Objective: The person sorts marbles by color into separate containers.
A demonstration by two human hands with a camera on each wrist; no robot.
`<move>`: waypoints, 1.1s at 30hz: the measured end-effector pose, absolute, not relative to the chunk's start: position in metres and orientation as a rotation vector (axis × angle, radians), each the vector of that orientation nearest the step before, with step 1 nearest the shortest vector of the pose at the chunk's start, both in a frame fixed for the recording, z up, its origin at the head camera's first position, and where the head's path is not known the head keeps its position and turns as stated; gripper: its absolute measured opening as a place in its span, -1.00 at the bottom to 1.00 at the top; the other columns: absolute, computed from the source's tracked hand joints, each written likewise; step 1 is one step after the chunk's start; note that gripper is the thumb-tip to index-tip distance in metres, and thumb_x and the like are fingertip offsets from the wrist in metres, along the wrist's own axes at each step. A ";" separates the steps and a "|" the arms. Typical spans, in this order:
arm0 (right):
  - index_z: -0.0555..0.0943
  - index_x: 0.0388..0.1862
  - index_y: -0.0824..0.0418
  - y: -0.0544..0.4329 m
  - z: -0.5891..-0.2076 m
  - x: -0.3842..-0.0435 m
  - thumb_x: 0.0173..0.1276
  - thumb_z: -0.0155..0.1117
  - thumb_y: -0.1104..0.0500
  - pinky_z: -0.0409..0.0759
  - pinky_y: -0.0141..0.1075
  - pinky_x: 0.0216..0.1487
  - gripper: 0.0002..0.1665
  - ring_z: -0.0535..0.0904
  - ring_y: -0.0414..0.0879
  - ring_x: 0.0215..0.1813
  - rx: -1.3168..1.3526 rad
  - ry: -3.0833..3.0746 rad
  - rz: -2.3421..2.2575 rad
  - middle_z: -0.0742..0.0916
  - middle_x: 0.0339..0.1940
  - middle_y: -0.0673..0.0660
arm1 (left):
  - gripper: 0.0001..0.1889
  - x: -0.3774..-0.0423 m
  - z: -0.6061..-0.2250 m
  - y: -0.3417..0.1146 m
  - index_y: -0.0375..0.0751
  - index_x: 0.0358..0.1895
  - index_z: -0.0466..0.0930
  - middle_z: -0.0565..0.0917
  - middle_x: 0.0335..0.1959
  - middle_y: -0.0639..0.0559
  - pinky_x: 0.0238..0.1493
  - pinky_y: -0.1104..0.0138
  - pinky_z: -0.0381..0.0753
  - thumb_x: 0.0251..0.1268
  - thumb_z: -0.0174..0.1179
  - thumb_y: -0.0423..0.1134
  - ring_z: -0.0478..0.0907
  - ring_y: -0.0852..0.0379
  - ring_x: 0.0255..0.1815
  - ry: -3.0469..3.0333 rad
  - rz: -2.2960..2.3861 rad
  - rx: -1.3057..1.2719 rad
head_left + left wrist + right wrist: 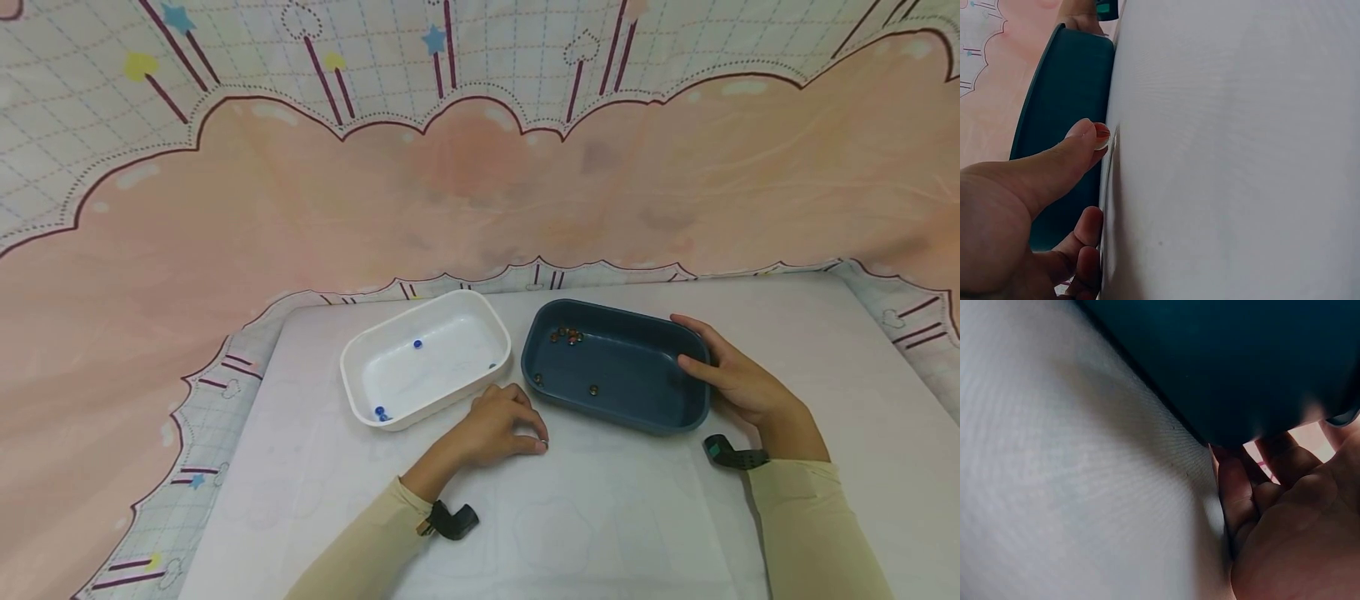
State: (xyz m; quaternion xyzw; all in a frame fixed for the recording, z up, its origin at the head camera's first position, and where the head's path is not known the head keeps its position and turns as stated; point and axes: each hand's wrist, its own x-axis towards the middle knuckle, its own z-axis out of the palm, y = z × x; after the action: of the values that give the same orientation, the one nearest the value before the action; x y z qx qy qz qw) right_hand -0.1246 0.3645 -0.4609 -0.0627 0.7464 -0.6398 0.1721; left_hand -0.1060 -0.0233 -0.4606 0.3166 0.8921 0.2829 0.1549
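Between thumb and fingertips, my left hand [501,425] pinches a clear glass marble [1102,136] with an orange-red streak, low over the white tabletop in front of the two trays. My right hand [742,387] grips the right end of the dark blue tray [637,375], thumb over its rim and fingers along the outside. Several brownish marbles [572,337] lie in that tray, most of them clustered at the far left corner. In the white tray [438,367], just beyond my left hand, sit a few blue marbles [417,343] and a small darker one near the right wall.
White cloth covers the table [585,525]. Behind it hangs a peach curtain [315,208] with a scalloped, patterned border. A black wrist camera [453,522] sits on the left wrist, and another black camera [731,454] is on the right wrist.
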 end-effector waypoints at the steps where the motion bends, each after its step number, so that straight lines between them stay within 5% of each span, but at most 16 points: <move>1: -0.03 0.70 -0.14 0.364 -0.461 -0.125 0.59 0.12 0.23 -0.33 0.52 0.47 -0.14 -0.40 0.37 0.67 -0.178 2.115 -1.817 -0.23 0.72 0.21 | -0.93 -0.106 -0.461 -0.023 0.23 -0.26 0.82 0.57 -0.05 0.12 -0.06 0.23 0.22 0.22 0.45 0.00 0.31 0.17 0.00 2.554 0.814 0.906; 17: -0.04 0.70 -0.12 0.364 -0.460 -0.125 0.59 0.12 0.22 -0.31 0.51 0.48 -0.13 -0.36 0.38 0.67 -0.175 2.119 -1.811 -0.21 0.72 0.23 | -0.94 -0.106 -0.452 -0.026 0.12 -0.23 0.81 0.59 -0.15 0.18 0.07 0.27 0.34 0.28 0.42 -0.08 0.43 0.26 -0.05 2.476 0.958 0.954; 25: -0.04 0.70 -0.11 0.365 -0.461 -0.126 0.60 0.11 0.23 -0.32 0.50 0.48 -0.14 -0.37 0.36 0.67 -0.182 2.106 -1.820 -0.22 0.72 0.22 | -0.90 -0.110 -0.445 -0.029 0.06 -0.16 0.79 0.62 -0.32 0.21 -0.21 0.46 0.46 0.33 0.38 -0.11 0.45 0.32 -0.28 2.465 1.003 1.038; 33: -0.03 0.70 -0.12 0.365 -0.462 -0.126 0.59 0.12 0.23 -0.35 0.50 0.49 -0.14 -0.39 0.36 0.67 -0.174 2.113 -1.819 -0.21 0.72 0.20 | -0.88 -0.112 -0.436 -0.029 0.04 -0.13 0.79 0.40 -0.57 0.22 -0.48 0.47 0.29 0.33 0.39 -0.11 0.31 0.33 -0.53 2.388 1.133 0.945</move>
State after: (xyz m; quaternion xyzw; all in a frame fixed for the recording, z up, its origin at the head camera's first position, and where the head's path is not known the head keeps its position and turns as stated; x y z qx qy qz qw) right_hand -0.1261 0.3649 -0.4621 -0.0614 0.7449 -0.6413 0.1734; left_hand -0.1121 -0.0287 -0.4360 0.3319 0.8388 0.3981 0.1664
